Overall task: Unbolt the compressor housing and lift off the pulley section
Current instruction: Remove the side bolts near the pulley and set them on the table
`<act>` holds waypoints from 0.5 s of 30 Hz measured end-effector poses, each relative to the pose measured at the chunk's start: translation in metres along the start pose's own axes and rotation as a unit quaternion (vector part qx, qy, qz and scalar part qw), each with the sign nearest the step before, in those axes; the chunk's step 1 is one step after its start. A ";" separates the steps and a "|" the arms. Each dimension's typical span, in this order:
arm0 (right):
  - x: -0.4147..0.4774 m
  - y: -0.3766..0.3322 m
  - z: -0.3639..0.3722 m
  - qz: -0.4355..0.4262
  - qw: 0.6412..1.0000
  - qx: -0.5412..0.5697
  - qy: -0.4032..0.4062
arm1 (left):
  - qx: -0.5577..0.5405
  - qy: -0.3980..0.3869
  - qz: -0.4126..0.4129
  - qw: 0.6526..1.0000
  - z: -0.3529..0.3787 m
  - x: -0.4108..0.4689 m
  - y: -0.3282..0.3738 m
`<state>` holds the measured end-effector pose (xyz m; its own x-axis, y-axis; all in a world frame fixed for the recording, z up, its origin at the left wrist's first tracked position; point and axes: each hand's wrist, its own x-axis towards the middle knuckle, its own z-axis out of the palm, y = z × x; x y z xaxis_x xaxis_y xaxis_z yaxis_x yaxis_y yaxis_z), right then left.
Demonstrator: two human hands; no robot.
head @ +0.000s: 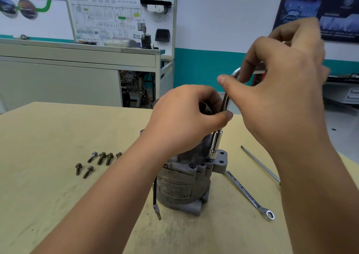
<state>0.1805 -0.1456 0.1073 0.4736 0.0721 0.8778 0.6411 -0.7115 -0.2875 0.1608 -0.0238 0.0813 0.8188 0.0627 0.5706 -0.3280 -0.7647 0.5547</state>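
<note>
Turning out a housing bolt, by the look of it: best done with the socket [214, 147] kept square and pressed down on the bolt head, so it cannot slip.
Left hand [186, 117]: fingers curled, thumb and fingers pinching the wrench [225, 102] shaft low down.
Right hand [281, 82]: fingers curled round the wrench's upper bend, thumb sticking out free.
Compressor [180, 187]: upright on the table [58, 205], under the socket; in one piece, as far as shows.
Bolts [101, 158]: six, loose, left of the compressor.
Spanner [248, 193], screwdriver [260, 164]: lying flat to its right.
</note>
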 end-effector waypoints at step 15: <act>0.004 0.002 0.004 0.050 0.980 0.134 -0.141 | 0.002 -0.007 -0.006 1.000 -0.002 -0.001 0.002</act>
<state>0.1863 -0.1437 0.1082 0.6650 0.2283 0.7111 0.7011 -0.5190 -0.4890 0.1581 -0.0241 0.0833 0.8292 0.0620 0.5555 -0.3165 -0.7671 0.5580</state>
